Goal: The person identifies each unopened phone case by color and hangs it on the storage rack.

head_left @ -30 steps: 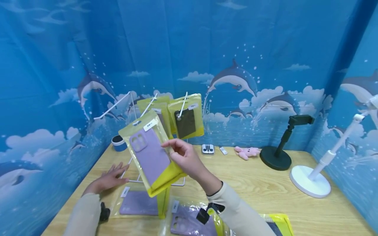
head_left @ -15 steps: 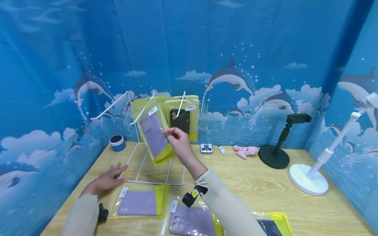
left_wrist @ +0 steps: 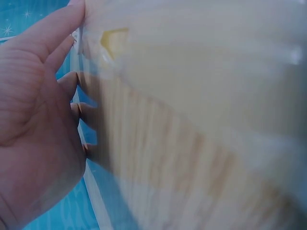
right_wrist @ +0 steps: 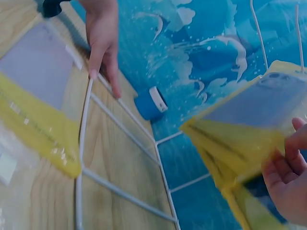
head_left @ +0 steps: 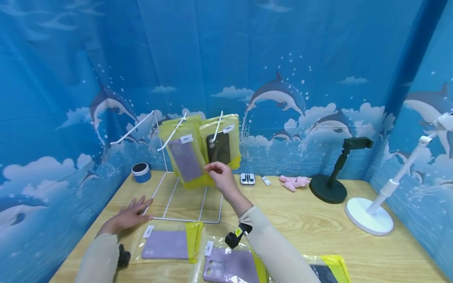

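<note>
A white wire display rack (head_left: pixel 184 220) with long hooks stands on the wooden table. From its middle hook hangs a yellow-and-clear bag with a purple phone case (head_left: pixel 185 159). My right hand (head_left: pixel 224 179) pinches this bag's lower right edge, thumb against curled fingers, also seen in the right wrist view. Beside it, a bagged black phone case (head_left: pixel 218 147) hangs on the right hook; other bags hang behind. My left hand (head_left: pixel 129 215) rests with extended fingers on the rack's left base corner. The left wrist view is mostly blurred by clear plastic close to the lens.
In front of the rack lie bagged purple cases (head_left: pixel 166 244) (head_left: pixel 231 265) and a bagged dark case (head_left: pixel 323 273). A blue jar (head_left: pixel 141 173), earphone box (head_left: pixel 247 179), pink toy (head_left: pixel 293 182), black stand (head_left: pixel 329 188) and white stand (head_left: pixel 369 216) line the table's back and right.
My right hand has carried the bagged purple phone case back and up to the rack; the bag now hangs upright on the middle hook. My left hand has stayed on the rack base.
</note>
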{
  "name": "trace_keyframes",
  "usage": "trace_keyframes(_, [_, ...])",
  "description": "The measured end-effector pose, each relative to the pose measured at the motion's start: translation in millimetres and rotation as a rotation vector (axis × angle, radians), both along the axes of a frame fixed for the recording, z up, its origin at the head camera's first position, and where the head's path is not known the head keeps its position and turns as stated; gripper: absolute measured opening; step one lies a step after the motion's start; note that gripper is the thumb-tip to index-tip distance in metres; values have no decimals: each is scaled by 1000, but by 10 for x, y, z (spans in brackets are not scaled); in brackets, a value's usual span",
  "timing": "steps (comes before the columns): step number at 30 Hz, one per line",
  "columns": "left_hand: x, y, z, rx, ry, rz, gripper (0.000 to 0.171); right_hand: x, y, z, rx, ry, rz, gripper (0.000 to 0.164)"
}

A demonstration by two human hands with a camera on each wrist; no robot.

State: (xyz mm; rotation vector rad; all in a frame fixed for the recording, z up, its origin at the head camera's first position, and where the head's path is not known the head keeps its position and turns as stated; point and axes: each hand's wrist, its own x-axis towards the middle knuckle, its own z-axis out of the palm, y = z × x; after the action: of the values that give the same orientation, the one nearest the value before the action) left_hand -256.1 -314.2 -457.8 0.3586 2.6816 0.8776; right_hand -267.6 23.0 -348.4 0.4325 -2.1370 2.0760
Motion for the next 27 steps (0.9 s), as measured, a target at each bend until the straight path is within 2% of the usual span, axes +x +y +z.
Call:
trace_keyframes(2, [3, 6, -3, -4, 2, 2, 76, 4, 74, -56, 18, -12, 3, 14])
trace_keyframes(7, [6, 22, -7, -9, 6, 2, 76, -80, 351, -343, 64, -38, 29, 14])
trace_keyframes(11, [12, 33, 9, -7, 3, 6, 76, -30, 680, -448, 125, -84, 101, 19])
trace_keyframes(15, [13, 43, 20, -11, 12, 4, 76, 94, 1054, -514, 182, -105, 173, 24])
trace_keyframes(19, [3, 41, 23, -5, 16, -4, 76, 284, 1447, -562, 247, -148, 246, 29])
trace_keyframes(27, [-15, 10, -8, -14, 0, 16, 77, 654, 2113, -654, 402, -254, 446, 38])
